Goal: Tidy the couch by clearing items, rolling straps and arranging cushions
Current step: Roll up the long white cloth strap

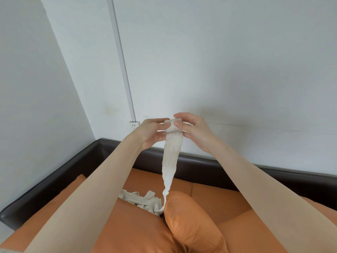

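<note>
A cream strap [171, 154] is pinched at its small rolled end between the left hand [153, 131] and right hand [193, 130], raised before the wall; its tail trails toward 6 o'clock onto a loose pile [140, 199] on the orange couch [127, 225], beside a cushion [191, 221]. Soft, light and limp, it is judged best held at the roll's edges; no containers are seen

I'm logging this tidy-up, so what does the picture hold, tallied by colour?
Orange: 3, the seat cushion, the loose cushion and the back cushion.
Cream: 1, the strap pinched by the left hand and right hand.
Dark brown: 1, the couch frame.
Total: 5
</note>
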